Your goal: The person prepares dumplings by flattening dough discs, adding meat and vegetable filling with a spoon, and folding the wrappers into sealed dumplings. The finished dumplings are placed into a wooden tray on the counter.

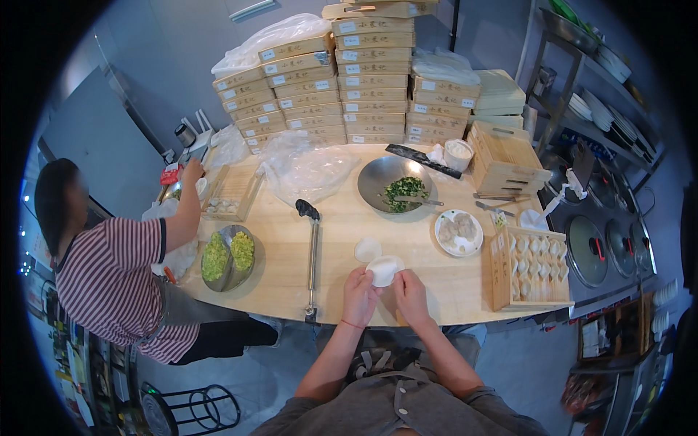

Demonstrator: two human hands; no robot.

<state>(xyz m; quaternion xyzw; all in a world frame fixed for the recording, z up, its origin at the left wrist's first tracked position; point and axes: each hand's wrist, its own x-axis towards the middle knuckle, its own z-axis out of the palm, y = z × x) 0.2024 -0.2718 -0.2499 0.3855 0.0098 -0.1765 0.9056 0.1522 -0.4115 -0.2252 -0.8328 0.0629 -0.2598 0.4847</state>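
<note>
A round white dumpling wrapper [385, 271] is held up between my two hands, just above the table's near edge. My left hand [360, 298] grips its left side, thumb on top. The fingertips of my right hand [411, 297] pinch its right edge. Just beyond lies a second wrapper [368, 249], flat on the wooden tabletop [338, 240]. A steel bowl [373, 182] farther back contains chopped greens [408, 189] and a metal spatula [417, 200]. Right of the hands stands a white plate [470, 247] with pale lumps, perhaps shrimp, on it.
A wooden tray [499, 272] of shaped dumplings stands at right, beside lidded cookers [586, 250]. A metal clamp-arm [313, 256] crosses the table's left part, near a divided bowl [240, 280] of green and yellow fillings. Stacked wooden boxes [373, 82] line the back. A co-worker [114, 272] reaches over at left.
</note>
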